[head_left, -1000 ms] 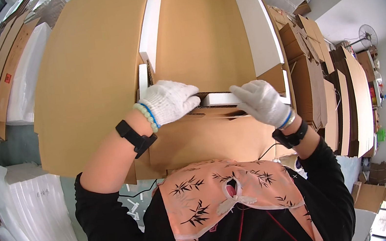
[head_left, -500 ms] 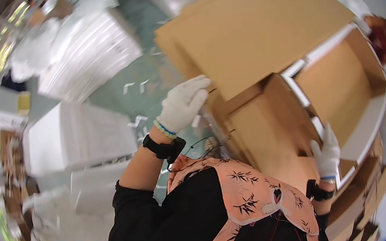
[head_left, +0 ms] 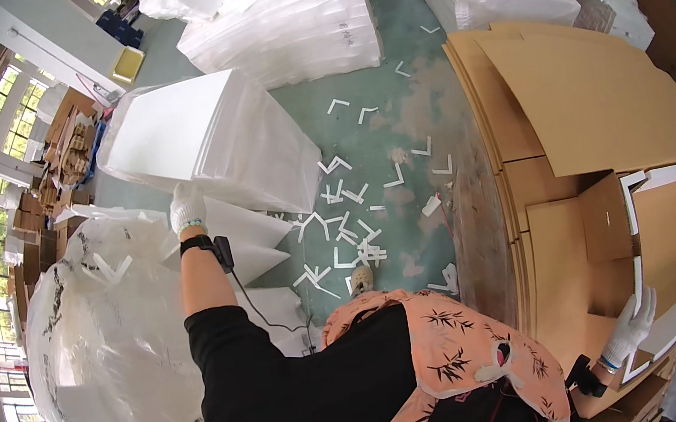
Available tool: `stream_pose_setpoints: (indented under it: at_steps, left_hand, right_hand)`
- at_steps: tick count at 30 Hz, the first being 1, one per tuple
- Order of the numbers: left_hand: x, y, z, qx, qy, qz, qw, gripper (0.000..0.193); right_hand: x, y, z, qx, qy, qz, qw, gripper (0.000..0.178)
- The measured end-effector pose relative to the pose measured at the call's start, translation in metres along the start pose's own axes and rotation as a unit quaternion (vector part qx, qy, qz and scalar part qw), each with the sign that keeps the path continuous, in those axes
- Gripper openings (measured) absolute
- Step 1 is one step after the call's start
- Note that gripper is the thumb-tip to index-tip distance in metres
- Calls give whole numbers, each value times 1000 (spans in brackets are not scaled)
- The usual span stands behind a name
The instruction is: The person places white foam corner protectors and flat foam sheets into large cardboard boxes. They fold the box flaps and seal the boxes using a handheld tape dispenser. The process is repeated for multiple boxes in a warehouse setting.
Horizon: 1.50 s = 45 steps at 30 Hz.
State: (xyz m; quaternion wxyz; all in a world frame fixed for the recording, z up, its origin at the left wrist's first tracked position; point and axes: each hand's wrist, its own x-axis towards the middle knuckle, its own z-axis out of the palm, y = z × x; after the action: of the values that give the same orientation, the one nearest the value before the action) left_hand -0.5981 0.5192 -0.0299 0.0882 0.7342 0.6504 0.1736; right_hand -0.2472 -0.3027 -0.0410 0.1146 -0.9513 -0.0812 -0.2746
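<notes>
1. In the head view, the person's left hand [head_left: 187, 208], in a white knitted glove, reaches to the near edge of a stack of white foam sheets [head_left: 172, 139] bagged in clear plastic. Whether the fingers grasp a sheet or only touch the edge cannot be told.
2. The right hand [head_left: 633, 327], gloved alike, is by the near left corner of an open carton [head_left: 672, 242], fingers extended, thumb apart, its grip released.
3. The carton, edged inside with white foam strips [head_left: 670, 175], lies beside the near right corner of large flat cardboard sheets [head_left: 598, 97].
4. The foam-sheet stack stands on the green floor [head_left: 320, 84]; right of its near corner, L-shaped white pieces [head_left: 400, 173] lie scattered around a shoe [head_left: 361, 278].
5. A big plastic-wrapped bundle [head_left: 110, 372] bulges left of the left forearm, which wears a black wrist strap [head_left: 201, 243].
</notes>
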Motion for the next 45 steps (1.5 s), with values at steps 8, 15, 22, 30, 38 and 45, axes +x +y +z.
stream_pose_setpoints:
  at_steps: [8, 15, 22, 30, 38, 45]
  left_hand:
    - [105, -12, 57, 77, -90, -66, 991, 83]
    - [151, -112, 85, -88, 54, -136, 985, 86]
    - [204, -119, 46, -725, -153, -191, 643, 26]
    - [18, 103, 84, -665, -482, -87, 564, 28]
    - [-196, 269, 84, -405, -735, 309, 447, 38]
    - [-339, 417, 52, -134, -770, 524, 338, 47]
  right_hand:
    - [-73, -142, -3, 11, -104, -19, 994, 37]
    - [-73, -274, -9, 39, -161, -92, 982, 39]
    - [-49, -339, -5, 87, -138, -69, 984, 38]
    - [5, -439, 48, 476, -329, 45, 815, 51]
    - [1, -368, 65, 739, -107, 331, 577, 42]
    - [3, -140, -29, 757, 221, 431, 438, 49]
